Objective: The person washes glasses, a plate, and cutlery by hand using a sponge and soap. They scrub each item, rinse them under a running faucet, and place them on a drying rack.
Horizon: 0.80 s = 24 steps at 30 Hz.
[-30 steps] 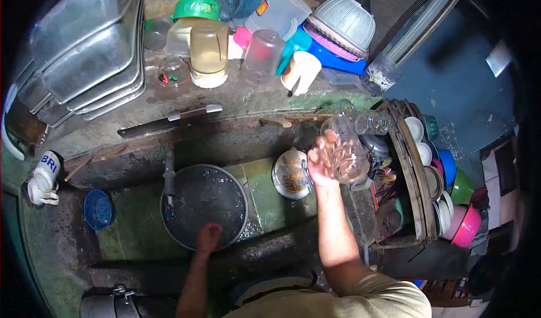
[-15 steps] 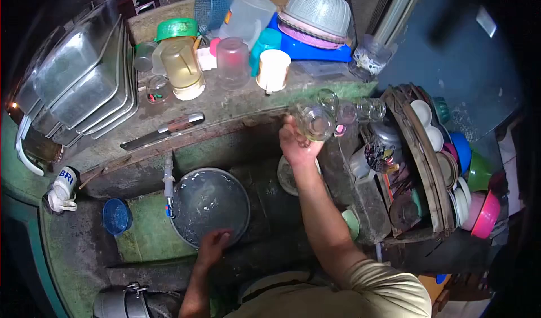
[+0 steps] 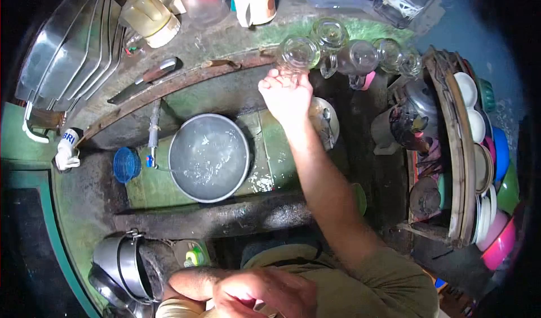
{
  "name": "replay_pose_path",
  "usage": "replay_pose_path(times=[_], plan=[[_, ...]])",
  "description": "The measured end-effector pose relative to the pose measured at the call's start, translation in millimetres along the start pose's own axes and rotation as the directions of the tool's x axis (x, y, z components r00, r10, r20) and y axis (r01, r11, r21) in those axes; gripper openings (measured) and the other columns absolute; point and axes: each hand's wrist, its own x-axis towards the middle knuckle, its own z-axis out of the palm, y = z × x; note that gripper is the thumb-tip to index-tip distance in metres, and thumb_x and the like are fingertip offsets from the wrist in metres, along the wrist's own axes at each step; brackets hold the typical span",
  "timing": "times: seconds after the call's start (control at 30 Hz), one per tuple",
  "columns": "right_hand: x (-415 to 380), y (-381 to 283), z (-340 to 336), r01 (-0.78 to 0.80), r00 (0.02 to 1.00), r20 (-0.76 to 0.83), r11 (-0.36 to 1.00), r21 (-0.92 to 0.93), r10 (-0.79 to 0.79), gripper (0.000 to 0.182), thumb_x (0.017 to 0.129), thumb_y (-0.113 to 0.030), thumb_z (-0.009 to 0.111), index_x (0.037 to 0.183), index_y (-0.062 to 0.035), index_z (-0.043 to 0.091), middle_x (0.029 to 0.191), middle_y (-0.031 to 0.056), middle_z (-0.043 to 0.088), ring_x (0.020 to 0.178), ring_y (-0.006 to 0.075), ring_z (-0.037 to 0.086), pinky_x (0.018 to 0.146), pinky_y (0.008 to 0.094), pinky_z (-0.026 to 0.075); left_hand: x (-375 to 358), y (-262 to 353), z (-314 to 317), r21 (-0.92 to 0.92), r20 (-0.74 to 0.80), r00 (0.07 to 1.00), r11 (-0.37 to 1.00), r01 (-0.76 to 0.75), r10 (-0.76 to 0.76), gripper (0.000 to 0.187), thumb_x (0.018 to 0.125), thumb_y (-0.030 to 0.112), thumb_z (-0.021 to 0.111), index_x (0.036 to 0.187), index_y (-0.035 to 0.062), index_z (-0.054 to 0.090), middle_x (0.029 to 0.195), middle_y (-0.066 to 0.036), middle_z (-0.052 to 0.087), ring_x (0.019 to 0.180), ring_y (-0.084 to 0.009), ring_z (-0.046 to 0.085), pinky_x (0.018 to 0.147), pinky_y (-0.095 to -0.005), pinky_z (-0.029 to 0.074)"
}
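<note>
My right hand (image 3: 287, 92) reaches to the ledge, its fingers closed at the handle of a clear glass mug (image 3: 300, 53) that stands upside down. Beside that mug are more glass mugs (image 3: 331, 33), (image 3: 363, 56). My left hand (image 3: 242, 295) is drawn in near my body at the bottom of the view; it is blurred, and whether it holds anything cannot be made out. A grey basin of water (image 3: 208, 157) sits in the sink under a tap (image 3: 150, 159). Right of the basin is a pale bowl (image 3: 324, 121) with a spoon in it.
A knife (image 3: 143, 80) lies on the ledge near stacked metal trays (image 3: 62, 64). A blue cup (image 3: 127, 165) stands left of the basin. A wooden dish rack (image 3: 459, 149) with bowls and plates is on the right. Metal pots (image 3: 118, 261) sit at lower left.
The view has tilted down. My right hand has set the glass mug down on the ledge. My left hand has moved from the basin's near edge back toward my body.
</note>
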Motion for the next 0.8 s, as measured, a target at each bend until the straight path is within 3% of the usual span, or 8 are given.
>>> replay_pose_path(times=[0.1, 0.2, 0.27, 0.3, 0.43, 0.6, 0.73, 0.8], plan=[[-36.2, -34.2, -20.5, -0.163, 0.952, -0.296, 0.939, -0.303, 0.070, 0.039, 0.095, -0.049, 0.044, 0.094, -0.0122, 0.057, 0.087, 0.0117, 0.058, 0.062, 0.0181, 0.045, 0.068, 0.0368, 0.040, 38.8, -25.4, -4.1, 0.143, 0.027, 0.929, 0.918, -0.370, 0.370, 0.056, 0.099, 0.009, 0.036, 0.150, 0.0144, 0.013, 0.132, -0.021, 0.046, 0.091, -0.0254, 0.060, 0.076, -0.0319, 0.055], [-66.2, -94.8, -80.7, -0.325, 0.813, -0.565, 0.697, -0.640, -0.140, 0.021, 0.094, -0.026, 0.054, 0.105, -0.0073, 0.056, 0.080, 0.0096, 0.059, 0.060, 0.0150, 0.052, 0.055, 0.0307, 0.045, 4.5, -30.4, 19.8, -0.234, -0.361, 0.932, 0.971, -0.056, -0.033, 0.033, 0.097, 0.010, 0.040, 0.130, 0.0052, 0.041, 0.114, -0.021, 0.056, 0.087, -0.0224, 0.060, 0.082, -0.0337, 0.053], [-78.8, -160.3, -156.8, -0.436, 0.809, -0.518, 0.307, -0.846, -0.279, 0.014, 0.093, -0.017, 0.054, 0.102, -0.0086, 0.060, 0.074, 0.0023, 0.059, 0.062, 0.0137, 0.055, 0.058, 0.0290, 0.048, 4.0, -41.9, 18.2, -0.447, -0.485, 0.834, 0.894, 0.021, -0.262, 0.029, 0.096, 0.011, 0.042, 0.119, 0.0006, 0.055, 0.105, -0.021, 0.060, 0.084, -0.0209, 0.061, 0.085, -0.0346, 0.052], [-71.1, -200.4, -272.4, -0.334, 0.837, -0.150, -0.273, -0.902, -0.527, 0.017, 0.088, -0.013, 0.058, 0.103, -0.0079, 0.061, 0.068, 0.0032, 0.060, 0.062, 0.0180, 0.059, 0.059, 0.0302, 0.050, 16.4, -54.7, 9.1, -0.334, -0.482, 0.871, 0.939, -0.083, -0.094, 0.028, 0.096, 0.013, 0.044, 0.118, 0.0006, 0.056, 0.106, -0.020, 0.060, 0.087, -0.0222, 0.061, 0.086, -0.0363, 0.052], [-91.2, -180.4, -228.7, -0.155, 0.982, -0.153, -0.947, -0.282, -0.115, 0.052, 0.076, -0.019, 0.070, 0.125, -0.0177, 0.054, 0.123, 0.0183, 0.051, 0.109, 0.0332, 0.054, 0.093, 0.0438, 0.045, 30.0, -74.1, -12.5, -0.047, -0.457, 0.872, 0.974, -0.224, 0.178, 0.028, 0.095, 0.019, 0.050, 0.115, 0.0017, 0.057, 0.109, -0.016, 0.060, 0.094, -0.0253, 0.059, 0.089, -0.0413, 0.050], [-74.7, -171.6, -239.7, -0.217, 0.923, -0.359, -0.956, -0.198, -0.135, 0.053, 0.072, -0.020, 0.071, 0.123, -0.0169, 0.056, 0.136, 0.0210, 0.034, 0.114, 0.0461, 0.044, 0.099, 0.0481, 0.040, 18.0, -97.5, -28.6, 0.103, -0.465, 0.849, 0.968, -0.231, 0.252, 0.039, 0.084, 0.028, 0.069, 0.116, 0.0079, 0.059, 0.113, -0.011, 0.059, 0.101, -0.0242, 0.057, 0.091, -0.0429, 0.048], [-57.6, -191.4, -232.2, -0.245, 0.952, -0.252, -0.928, -0.282, -0.175, 0.038, 0.075, -0.009, 0.063, 0.113, -0.0071, 0.060, 0.111, 0.0210, 0.058, 0.107, 0.0368, 0.057, 0.091, 0.0430, 0.047, 25.3, -66.8, -45.3, -0.204, -0.329, 0.934, 0.955, -0.214, 0.138, 0.041, 0.094, 0.035, 0.050, 0.099, -0.0029, 0.064, 0.098, -0.021, 0.056, 0.093, -0.0346, 0.055, 0.087, -0.0526, 0.040], [-40.9, -206.2, -235.6, -0.309, 0.949, -0.207, -0.844, -0.438, -0.240, 0.041, 0.074, -0.011, 0.065, 0.115, -0.0111, 0.059, 0.114, 0.0200, 0.057, 0.108, 0.0377, 0.056, 0.091, 0.0430, 0.047, 19.8, -68.9, -31.6, -0.007, -0.439, 0.893, 0.994, -0.112, 0.098, 0.038, 0.081, 0.020, 0.071, 0.114, 0.0078, 0.059, 0.110, -0.010, 0.060, 0.103, -0.0237, 0.056, 0.093, -0.0431, 0.046]])
